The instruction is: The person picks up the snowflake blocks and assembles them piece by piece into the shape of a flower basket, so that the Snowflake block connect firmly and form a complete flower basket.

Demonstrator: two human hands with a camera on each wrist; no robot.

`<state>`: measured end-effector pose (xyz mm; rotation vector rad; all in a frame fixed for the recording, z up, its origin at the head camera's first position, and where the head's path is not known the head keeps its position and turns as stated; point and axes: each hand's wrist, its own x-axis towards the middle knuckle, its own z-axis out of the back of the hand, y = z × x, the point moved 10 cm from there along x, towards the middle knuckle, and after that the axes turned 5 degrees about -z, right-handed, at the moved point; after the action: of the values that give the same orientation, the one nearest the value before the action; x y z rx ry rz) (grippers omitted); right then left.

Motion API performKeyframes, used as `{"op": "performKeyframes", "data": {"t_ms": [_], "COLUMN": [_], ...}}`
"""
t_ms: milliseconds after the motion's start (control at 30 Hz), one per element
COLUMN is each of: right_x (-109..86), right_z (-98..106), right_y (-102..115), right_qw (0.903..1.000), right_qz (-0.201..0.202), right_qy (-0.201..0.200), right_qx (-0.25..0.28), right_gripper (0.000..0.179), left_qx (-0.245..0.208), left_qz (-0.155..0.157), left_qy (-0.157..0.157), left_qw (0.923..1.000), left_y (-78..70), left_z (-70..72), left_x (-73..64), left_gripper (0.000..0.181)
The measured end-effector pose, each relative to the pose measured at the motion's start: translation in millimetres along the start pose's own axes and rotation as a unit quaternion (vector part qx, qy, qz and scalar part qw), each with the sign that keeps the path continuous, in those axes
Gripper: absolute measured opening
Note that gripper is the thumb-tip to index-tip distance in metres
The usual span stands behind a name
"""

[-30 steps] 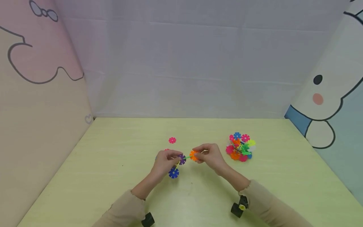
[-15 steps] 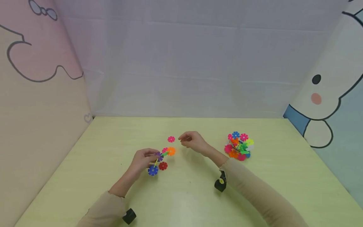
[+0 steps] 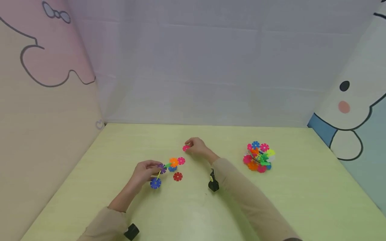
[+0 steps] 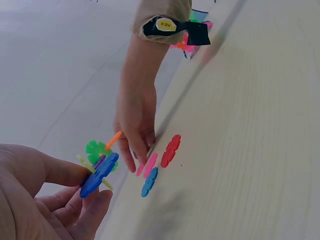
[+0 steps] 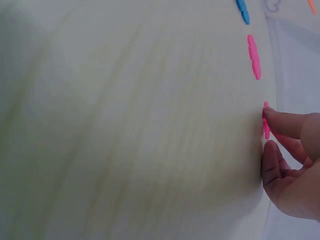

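My left hand (image 3: pixel 144 174) pinches a small chain of joined snowflake discs between thumb and fingers, above the table. In it are a purple disc (image 3: pixel 163 168), a dark blue disc (image 3: pixel 155 183), a yellow one seen edge-on, a green disc (image 4: pixel 95 149) and an orange disc (image 3: pixel 174 162). At the back of the group, my right hand (image 3: pixel 197 147) touches a pink disc (image 5: pixel 266 120) lying flat on the table; a fingertip covers part of it. Loose beside the chain lie another pink disc (image 3: pixel 181 161), a light blue disc (image 4: pixel 149 182) and a red disc (image 3: pixel 178 176).
A pile of joined discs in many colours (image 3: pixel 259 157) sits on the right of the pale table (image 3: pixel 193 214). Cartoon-printed panels stand at both sides, with a plain white sheet (image 3: pixel 181 67) behind. Each sleeve carries a black wrist camera (image 3: pixel 213 185).
A second ago both hands met at the orange disc. The right hand let go and went back and left to the pink disc; the left hand carried the chain left.
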<state>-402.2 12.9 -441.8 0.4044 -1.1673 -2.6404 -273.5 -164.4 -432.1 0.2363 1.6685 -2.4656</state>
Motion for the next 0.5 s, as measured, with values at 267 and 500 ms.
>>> {"op": "performKeyframes", "data": {"t_ms": [267, 500], "right_x": [-10.9, -49.2], "right_z": [0.4, 2.7], "right_y": [-1.9, 2.5], "right_qw": [0.9983, 0.9946], "right_qz": [-0.010, 0.019], "right_qy": [0.033, 0.094], "right_qx": [-0.046, -0.040], "right_gripper": [0.026, 0.019], "left_qx": [0.003, -0.021], "left_qz": [-0.020, -0.036], "left_qy": [0.010, 0.022], "left_qw": [0.9997, 0.9989], "left_y": [-9.0, -23.1], "left_z": [-11.0, -22.4], "left_x": [-3.3, -8.2], "left_gripper": [0.026, 0.025]}}
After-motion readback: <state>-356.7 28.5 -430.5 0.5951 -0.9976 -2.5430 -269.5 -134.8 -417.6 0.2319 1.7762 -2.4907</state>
